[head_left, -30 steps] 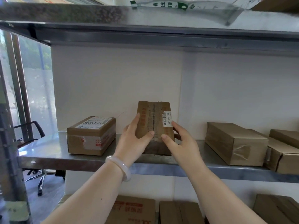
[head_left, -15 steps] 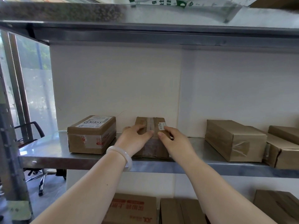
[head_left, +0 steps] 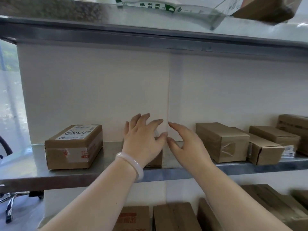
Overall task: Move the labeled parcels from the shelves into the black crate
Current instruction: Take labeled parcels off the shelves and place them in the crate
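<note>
A small brown parcel lies flat on the steel shelf, mostly hidden behind my left hand. That hand hovers over it with fingers spread and straight, holding nothing. My right hand is just to the right of the parcel, fingers extended, also holding nothing. A brown parcel with a white label on top sits at the shelf's left. The black crate is not in view.
Several plain brown boxes stand on the shelf's right part. More cardboard boxes fill the shelf below. An upper steel shelf carries a clear bag and a box. An office chair base shows at lower left.
The parcel, tipped upright between both hands a second ago, was laid flat on the shelf. Both hands have since let go and lifted off it with fingers spread.
</note>
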Available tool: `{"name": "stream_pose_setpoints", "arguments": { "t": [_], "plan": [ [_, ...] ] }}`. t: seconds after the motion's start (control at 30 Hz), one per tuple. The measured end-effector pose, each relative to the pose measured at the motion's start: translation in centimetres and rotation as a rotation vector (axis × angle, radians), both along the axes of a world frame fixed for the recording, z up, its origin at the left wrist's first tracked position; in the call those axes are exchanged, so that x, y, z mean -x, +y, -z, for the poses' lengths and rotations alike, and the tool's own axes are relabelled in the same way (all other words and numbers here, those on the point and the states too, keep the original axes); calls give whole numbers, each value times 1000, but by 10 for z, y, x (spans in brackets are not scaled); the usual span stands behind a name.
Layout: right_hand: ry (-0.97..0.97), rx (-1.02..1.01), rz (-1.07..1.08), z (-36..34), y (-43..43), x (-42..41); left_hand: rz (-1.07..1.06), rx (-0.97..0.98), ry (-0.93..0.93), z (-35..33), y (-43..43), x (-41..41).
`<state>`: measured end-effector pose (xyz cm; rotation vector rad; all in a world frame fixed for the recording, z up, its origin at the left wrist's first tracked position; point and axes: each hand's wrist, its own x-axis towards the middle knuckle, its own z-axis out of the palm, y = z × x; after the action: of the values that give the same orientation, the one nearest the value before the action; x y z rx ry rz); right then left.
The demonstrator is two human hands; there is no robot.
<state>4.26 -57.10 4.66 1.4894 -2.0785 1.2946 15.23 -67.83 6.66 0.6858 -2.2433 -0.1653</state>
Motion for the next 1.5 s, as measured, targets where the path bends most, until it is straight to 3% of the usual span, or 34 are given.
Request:
{"name": "stream_pose_setpoints", "arguments": {
  "t": [0.13,0.27,0.53,0.67,0.8,0.93,1.03,1.17,1.37,1.5],
  "plan": [
    [131,13,186,-11,34,25,162,55,35,3,15,30],
    [116,-17,308,-10,66,49,319,0,34,10,35,56],
    [13,-80,383,-10,108,119,277,-29,-55,20,72,121],
    [20,-138,281,-5,121,154,266,-156,-38,24,86,165],
    [-18,-156,275,-11,130,187,258,-408,28,27,99,197],
    [18,-403,313,-18,123,206,166,-558,106,29,103,206],
    [10,-474,290,-20,118,210,175,-639,170,28,105,204],
    [-13,-428,211,-20,117,213,178,-625,245,28,114,199],
    [-41,-87,2,-20,120,198,172,-558,397,19,122,187],
    [-111,-59,-91,-13,118,186,145,-603,478,12,121,178]
  ]
}}
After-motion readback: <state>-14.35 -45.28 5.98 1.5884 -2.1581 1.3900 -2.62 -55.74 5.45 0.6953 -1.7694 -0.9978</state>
